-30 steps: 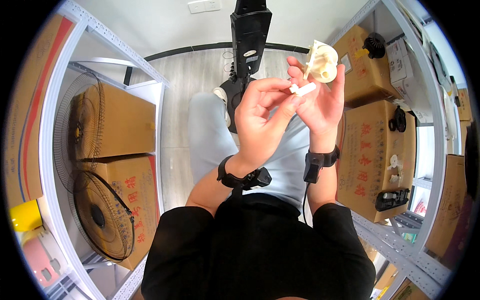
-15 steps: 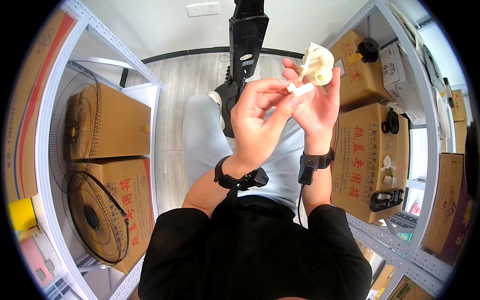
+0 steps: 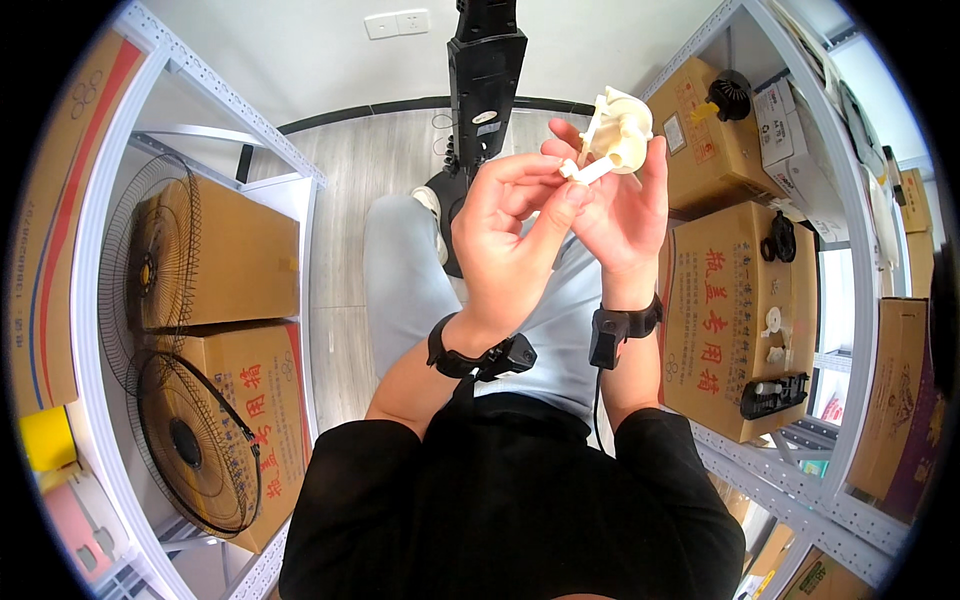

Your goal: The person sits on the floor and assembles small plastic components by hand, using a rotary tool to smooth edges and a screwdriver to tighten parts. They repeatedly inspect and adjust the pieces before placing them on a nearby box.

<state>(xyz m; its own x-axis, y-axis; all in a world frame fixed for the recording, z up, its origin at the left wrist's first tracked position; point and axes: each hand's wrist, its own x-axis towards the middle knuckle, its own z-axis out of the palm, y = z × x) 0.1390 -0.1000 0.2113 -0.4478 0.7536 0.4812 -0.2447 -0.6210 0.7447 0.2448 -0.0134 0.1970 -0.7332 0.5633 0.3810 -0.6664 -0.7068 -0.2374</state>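
Observation:
My left hand (image 3: 505, 240) pinches a small white plastic rod (image 3: 592, 171) with a knob at one end. In my right hand (image 3: 630, 225) rests a cream-coloured moulded plastic housing (image 3: 624, 120), held between the raised fingers above the palm. The rod's far end is at the round opening on the housing's lower side; I cannot tell whether it has entered. Both hands are close together in front of me, over my lap, and a black strap device is on each wrist.
A black fan stand (image 3: 487, 90) rises ahead. On the left shelf, wire fan guards (image 3: 190, 430) lean against cartons (image 3: 250, 250). A carton (image 3: 715, 320) at right carries black plastic parts (image 3: 778, 240), small white pieces (image 3: 772, 320) and a black tray-like part (image 3: 775, 398). Behind sits a black motor-like part (image 3: 732, 95).
Both hands have shifted slightly left. The housing has tipped a little, and the white rod's far end has come up to its round opening.

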